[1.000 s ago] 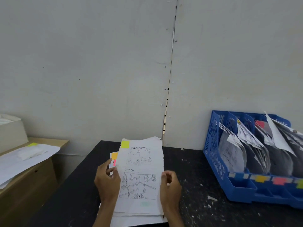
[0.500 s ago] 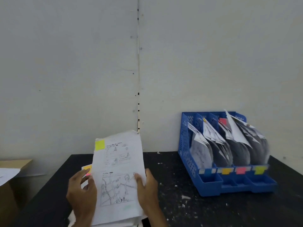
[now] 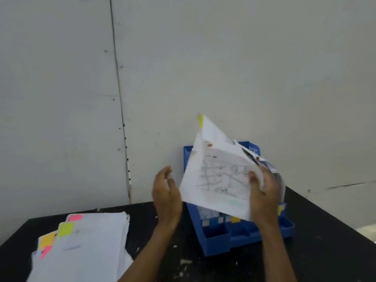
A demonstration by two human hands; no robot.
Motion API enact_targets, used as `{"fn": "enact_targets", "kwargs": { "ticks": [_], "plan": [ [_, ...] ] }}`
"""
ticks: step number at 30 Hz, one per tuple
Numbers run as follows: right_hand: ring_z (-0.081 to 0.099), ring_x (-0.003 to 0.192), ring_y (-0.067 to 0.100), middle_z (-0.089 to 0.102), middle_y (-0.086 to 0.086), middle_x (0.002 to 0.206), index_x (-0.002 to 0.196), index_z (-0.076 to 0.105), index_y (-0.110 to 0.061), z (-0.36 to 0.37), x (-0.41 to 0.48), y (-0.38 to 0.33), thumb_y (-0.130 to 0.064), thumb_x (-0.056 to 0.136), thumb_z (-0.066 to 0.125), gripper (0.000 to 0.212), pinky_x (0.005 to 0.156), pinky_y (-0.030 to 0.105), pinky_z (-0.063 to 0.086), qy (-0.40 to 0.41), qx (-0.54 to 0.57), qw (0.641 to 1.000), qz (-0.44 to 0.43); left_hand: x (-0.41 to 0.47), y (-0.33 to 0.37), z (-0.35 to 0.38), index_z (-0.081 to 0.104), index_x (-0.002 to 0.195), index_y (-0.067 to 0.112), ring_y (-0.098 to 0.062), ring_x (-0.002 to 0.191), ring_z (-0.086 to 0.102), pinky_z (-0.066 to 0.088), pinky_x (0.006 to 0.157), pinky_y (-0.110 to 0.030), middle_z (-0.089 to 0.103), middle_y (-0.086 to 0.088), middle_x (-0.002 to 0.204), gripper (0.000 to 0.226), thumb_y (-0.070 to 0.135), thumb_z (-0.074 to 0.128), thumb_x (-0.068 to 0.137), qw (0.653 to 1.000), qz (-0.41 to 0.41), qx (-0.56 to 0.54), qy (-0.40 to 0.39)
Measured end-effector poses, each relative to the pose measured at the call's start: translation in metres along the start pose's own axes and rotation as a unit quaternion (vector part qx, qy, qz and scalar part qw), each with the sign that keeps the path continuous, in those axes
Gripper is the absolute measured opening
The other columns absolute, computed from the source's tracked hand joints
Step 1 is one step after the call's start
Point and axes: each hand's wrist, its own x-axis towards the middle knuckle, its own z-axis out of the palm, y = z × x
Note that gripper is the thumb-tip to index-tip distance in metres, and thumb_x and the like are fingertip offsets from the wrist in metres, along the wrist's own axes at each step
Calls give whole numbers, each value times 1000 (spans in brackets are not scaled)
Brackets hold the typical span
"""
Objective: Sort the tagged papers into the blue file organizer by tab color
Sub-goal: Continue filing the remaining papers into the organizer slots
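My right hand (image 3: 264, 192) grips the right edge of a white sheet (image 3: 217, 180) printed with a map drawing and tagged with a yellow tab (image 3: 200, 121) at its raised corner. The sheet hangs tilted in the air over the blue file organizer (image 3: 242, 235) and hides most of its slots. My left hand (image 3: 165, 192) is open just left of the sheet, with nothing in it. A stack of tagged papers (image 3: 91, 247) with pink, yellow and orange tabs lies on the black table at the lower left.
The black table (image 3: 325, 251) is flecked with white scraps. A plain grey wall (image 3: 244, 68) stands right behind the organizer. Coloured labels (image 3: 236, 219) mark the organizer's front lip. The table's right edge runs diagonally at the far right.
The yellow-tabbed sheet has left the stack and moved right and up over the organizer in my right hand. My left hand has let go of it. The view has swung right.
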Motion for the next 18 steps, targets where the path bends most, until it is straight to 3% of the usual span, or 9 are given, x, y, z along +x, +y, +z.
{"fn": "enact_targets", "kwargs": {
  "ticks": [2, 3, 6, 9, 11, 14, 18],
  "plan": [
    [64, 90, 16, 63, -1, 96, 108, 58, -26, -34, 22, 6, -32, 99, 50, 13, 73, 38, 57, 58, -19, 998, -15, -1, 14, 47, 58, 128, 13, -17, 114, 56, 44, 100, -30, 61, -2, 125, 33, 15, 39, 101, 997, 15, 12, -72],
    [64, 89, 22, 63, 0, 96, 108, 58, -25, -48, 33, 10, -29, 100, 50, 12, 71, 39, 56, 81, -21, 996, -23, 1, 22, 69, 58, 128, 13, -17, 116, 55, 42, 102, -30, 61, -2, 127, 33, 15, 40, 101, 994, 28, 20, -104],
    [58, 87, 13, 62, 0, 101, 113, 58, -14, -80, 53, 15, -19, 100, 49, 17, 68, 13, 49, 150, -15, 988, -41, 9, 41, 124, 58, 128, 10, -21, 121, 52, 38, 107, -36, 59, -5, 131, 35, 20, 41, 99, 975, 59, 77, -201],
    [51, 87, -2, 59, 2, 107, 118, 57, -5, -97, 62, 22, -15, 99, 48, 22, 64, -4, 37, 205, -18, 977, -46, 22, 51, 165, 57, 84, 9, -30, 99, 58, 43, 90, -41, 66, -12, 102, 24, 17, 35, 83, 941, 96, 177, -273],
    [51, 84, -5, 59, 1, 109, 120, 56, -3, -103, 64, 27, -14, 99, 49, 24, 67, -5, 35, 239, -13, 969, -54, 31, 48, 189, 56, 80, 10, -29, 99, 58, 42, 92, -42, 65, -9, 99, 17, 16, 40, 78, 912, 112, 248, -306],
    [56, 83, -14, 61, 3, 109, 119, 56, -1, -104, 64, 30, -11, 97, 51, 24, 70, -3, 39, 277, 11, 958, -71, 38, 43, 216, 63, 94, 13, -29, 114, 51, 28, 108, -55, 63, -5, 111, 18, 16, 48, 85, 869, 122, 321, -358],
    [60, 93, -11, 64, -7, 105, 119, 53, -17, -101, 68, 33, -13, 94, 60, 27, 75, 4, 45, 308, 23, 946, -99, 41, 49, 243, 67, 89, 27, -24, 127, 41, 2, 113, -64, 63, 5, 108, 21, 42, 53, 88, 843, 209, 335, -364]
  ]
}}
